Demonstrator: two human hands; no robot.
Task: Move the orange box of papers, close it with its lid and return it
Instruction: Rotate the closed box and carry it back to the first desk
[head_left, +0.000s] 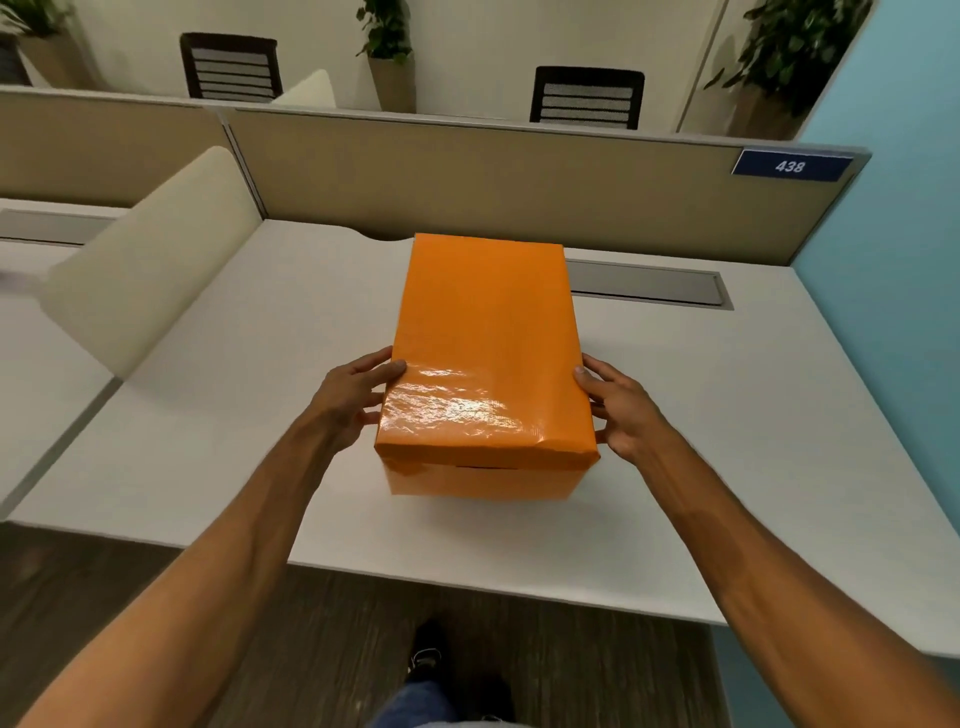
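The orange box (483, 478) stands in the middle of the white desk (727, 467), long side running away from me. Its glossy orange lid (485, 332) sits on top and covers it, so the papers inside are hidden. My left hand (353, 397) presses against the lid's left side near the front corner, thumb on the top edge. On the opposite side, my right hand (621, 410) holds the right side near the front corner, thumb touching the top edge. Both hands grip the box between them.
A beige partition (519, 176) with a blue "438" plate (790, 165) closes the desk's far side. A cream divider panel (150, 260) slants at the left. A grey cable tray (649, 283) lies behind the box. The blue wall (893, 260) borders the right.
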